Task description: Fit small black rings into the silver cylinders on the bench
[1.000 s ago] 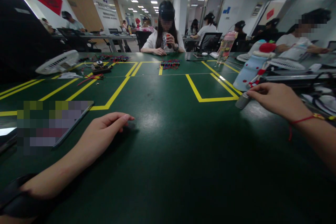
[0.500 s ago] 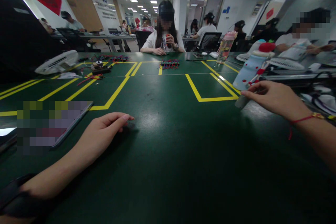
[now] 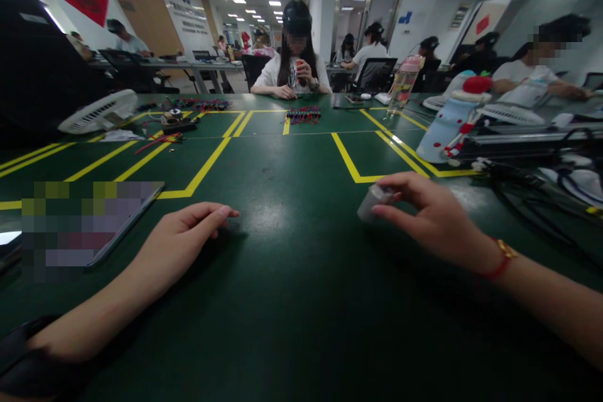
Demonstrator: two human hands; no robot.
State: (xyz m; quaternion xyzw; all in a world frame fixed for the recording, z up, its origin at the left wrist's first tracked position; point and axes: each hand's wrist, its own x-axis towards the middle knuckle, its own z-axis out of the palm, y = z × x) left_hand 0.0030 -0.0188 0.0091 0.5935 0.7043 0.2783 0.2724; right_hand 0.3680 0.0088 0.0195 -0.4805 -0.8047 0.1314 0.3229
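Note:
My right hand (image 3: 431,217) pinches a small grey cylinder (image 3: 371,206) between thumb and fingers. The cylinder is tilted over the green table (image 3: 301,282), just in front of a yellow tape outline, and its exact kind is unclear. On the left, my left hand (image 3: 193,229) rests on the table. Its thumb lies against the curled fingers, with nothing visible in them. Nearest to that hand is a flat tablet-like device (image 3: 113,226), mostly blurred out, lying beside my forearm.
A light blue bottle (image 3: 443,129) with a red top stands at right, near black cables (image 3: 522,195). A clear pink-lidded bottle (image 3: 402,85) is farther back. White fans (image 3: 101,114), wired parts (image 3: 304,115) and a seated person (image 3: 294,69) are across the table.
My right hand has moved left and nearer to me, away from the blue bottle, carrying the grey cylinder. My left hand stays in place.

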